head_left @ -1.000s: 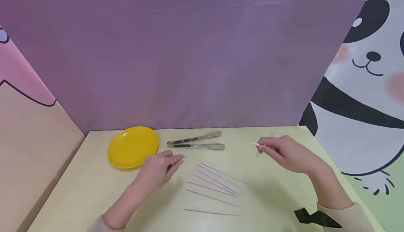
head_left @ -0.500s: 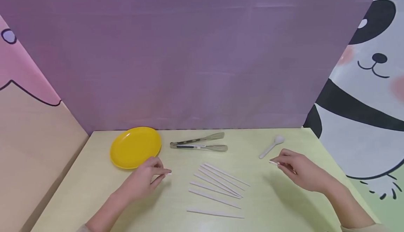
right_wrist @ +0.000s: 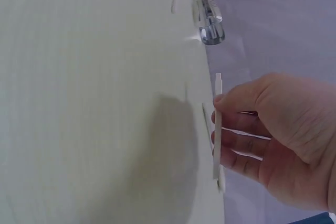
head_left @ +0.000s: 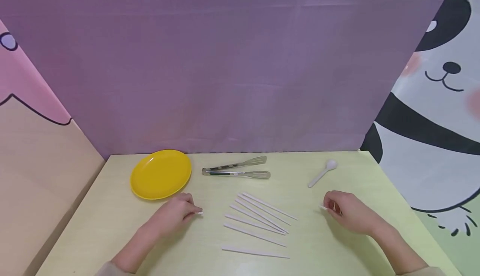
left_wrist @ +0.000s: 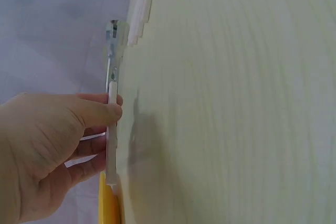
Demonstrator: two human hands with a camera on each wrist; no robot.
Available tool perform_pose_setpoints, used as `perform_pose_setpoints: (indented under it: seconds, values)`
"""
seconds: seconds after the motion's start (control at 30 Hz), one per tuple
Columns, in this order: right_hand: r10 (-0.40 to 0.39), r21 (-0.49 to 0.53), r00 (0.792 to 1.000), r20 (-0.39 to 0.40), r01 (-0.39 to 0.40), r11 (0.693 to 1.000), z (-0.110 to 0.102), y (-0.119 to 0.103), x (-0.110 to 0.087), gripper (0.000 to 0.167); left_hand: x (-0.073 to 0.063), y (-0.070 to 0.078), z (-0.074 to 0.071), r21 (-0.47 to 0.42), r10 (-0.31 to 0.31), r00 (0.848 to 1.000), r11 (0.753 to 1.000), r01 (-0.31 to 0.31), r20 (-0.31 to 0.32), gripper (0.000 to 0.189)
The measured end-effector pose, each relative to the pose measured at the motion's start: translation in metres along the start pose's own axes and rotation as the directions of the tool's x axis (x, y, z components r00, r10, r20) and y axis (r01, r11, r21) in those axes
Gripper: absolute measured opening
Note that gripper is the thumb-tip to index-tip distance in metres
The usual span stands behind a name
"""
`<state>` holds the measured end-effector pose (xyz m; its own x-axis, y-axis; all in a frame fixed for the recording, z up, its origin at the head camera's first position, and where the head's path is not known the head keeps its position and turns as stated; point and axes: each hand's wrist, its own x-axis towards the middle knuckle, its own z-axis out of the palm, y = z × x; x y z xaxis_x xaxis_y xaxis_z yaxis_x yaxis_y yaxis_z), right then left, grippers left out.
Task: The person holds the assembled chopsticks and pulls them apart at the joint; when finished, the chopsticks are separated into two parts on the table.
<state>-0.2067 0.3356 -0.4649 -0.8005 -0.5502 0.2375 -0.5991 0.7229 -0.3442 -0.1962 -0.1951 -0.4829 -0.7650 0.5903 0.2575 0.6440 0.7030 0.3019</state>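
Observation:
My left hand [head_left: 173,214] is over the left part of the table, just in front of the yellow plate [head_left: 160,175]. Thumb and fingers pinch a short white stick [left_wrist: 111,150]; only its tip shows in the head view. On the right, my right hand [head_left: 349,212] pinches another short white stick [right_wrist: 218,129], also held clear of the tabletop. Between the hands, several long thin white chopsticks [head_left: 255,236] lie loosely fanned on the table. A white spoon [head_left: 323,173] lies behind my right hand.
Metal tongs [head_left: 236,170] lie open near the back edge of the pale table [head_left: 93,209]. A purple cloth backdrop [head_left: 240,67] rises behind it. Patterned panels stand at both sides, with a panda [head_left: 431,142] on the right one.
Both hands have come down and forward toward me and moved apart, each still pinching its short white stick. The right hand no longer covers the spoon. The chopsticks, plate and tongs stay put.

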Motion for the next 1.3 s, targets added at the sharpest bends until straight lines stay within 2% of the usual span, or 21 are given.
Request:
perform_pose_setpoints:
  seconds: [0.13, 0.33, 0.47, 0.53, 0.63, 0.7, 0.8, 0.9, 1.1, 1.2, 1.3]
  values:
    - [0.033, 0.029, 0.998, 0.061, -0.035, 0.999, 0.006, 0.005, -0.004, 0.028, 0.001, -0.002, 0.001, -0.003, -0.014, 0.999, 1.0, 0.014, 0.037, 0.019]
    - [0.0, 0.023, 0.999, 0.048, -0.001, 1.0, 0.012, 0.008, -0.007, 0.03, 0.0, -0.006, 0.003, -0.013, -0.002, 0.998, 1.0, 0.003, 0.06, 0.019]
    - [0.003, 0.011, 0.998, 0.068, -0.004, 1.0, 0.013, 0.009, -0.006, 0.029, 0.0, -0.005, 0.002, -0.021, -0.039, 0.995, 0.999, 0.041, 0.087, 0.022]
    - [0.005, -0.007, 0.997, 0.071, -0.005, 1.0, 0.012, 0.007, -0.004, 0.027, 0.002, -0.002, 0.002, -0.028, -0.066, 0.993, 0.997, 0.069, 0.101, 0.024]
    - [0.009, -0.028, 0.999, 0.045, -0.007, 1.0, 0.01, -0.002, 0.005, 0.024, 0.01, 0.005, 0.001, -0.022, -0.068, 0.993, 0.997, 0.071, 0.1, 0.03]
    - [0.017, -0.034, 1.0, 0.019, -0.017, 0.999, 0.011, -0.011, 0.014, 0.022, 0.022, 0.011, 0.0, -0.012, -0.037, 0.995, 0.999, 0.038, 0.092, 0.031]
    - [0.017, -0.016, 1.0, -0.011, -0.017, 1.0, 0.016, -0.028, 0.028, 0.021, 0.046, 0.024, 0.0, 0.01, 0.017, 0.996, 1.0, -0.018, 0.086, 0.029]
    - [-0.006, 0.02, 1.0, 0.004, 0.006, 1.0, 0.022, -0.044, 0.044, 0.018, 0.073, 0.036, 0.005, 0.027, 0.065, 0.995, 0.997, -0.067, 0.079, 0.024]
    - [-0.034, 0.08, 0.998, 0.061, 0.029, 0.996, 0.038, -0.066, 0.065, 0.013, 0.123, 0.059, 0.024, 0.016, 0.158, 0.984, 0.987, -0.16, 0.078, 0.016]
    - [-0.045, 0.082, 0.996, 0.073, 0.039, 0.996, 0.043, -0.071, 0.072, 0.013, 0.141, 0.069, 0.035, 0.035, 0.183, 0.977, 0.982, -0.188, 0.107, 0.015]
    - [-0.048, 0.087, 0.995, 0.092, 0.04, 0.995, 0.047, -0.073, 0.078, 0.012, 0.151, 0.075, 0.044, 0.081, 0.171, 0.976, 0.98, -0.183, 0.137, 0.014]
